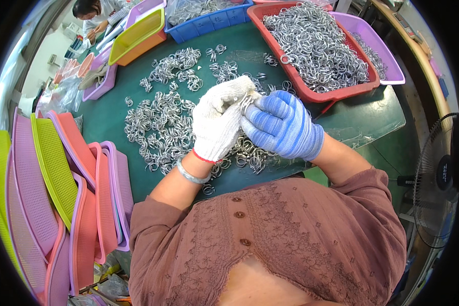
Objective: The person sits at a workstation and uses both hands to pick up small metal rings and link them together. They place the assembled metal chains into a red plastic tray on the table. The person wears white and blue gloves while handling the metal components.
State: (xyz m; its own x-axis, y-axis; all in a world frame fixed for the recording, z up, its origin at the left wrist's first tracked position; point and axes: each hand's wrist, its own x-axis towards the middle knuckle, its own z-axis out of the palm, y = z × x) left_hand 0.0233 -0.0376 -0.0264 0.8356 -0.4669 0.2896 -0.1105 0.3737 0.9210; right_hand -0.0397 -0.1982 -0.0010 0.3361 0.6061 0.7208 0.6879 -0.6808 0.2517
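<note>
My left hand (219,120), in a white knit glove with a red cuff edge, meets my right hand (283,122), in a blue striped knit glove, above the table. Both are closed around a small silvery metal ring (246,103), pinched between the fingertips and partly hidden by them. Whether more than one ring is held cannot be made out. Beneath and left of my hands, many loose metal rings (158,125) lie in a pile on the dark green tabletop. A further cluster of rings (176,66) lies beyond it.
A red basket (311,97) heaped with rings stands at the far right, beside a purple basket (392,76). Blue (209,33) and yellow-green (137,38) bins line the back. Stacked baskets (56,168) stand left, a fan (436,178) right. Another person (99,15) sits far left.
</note>
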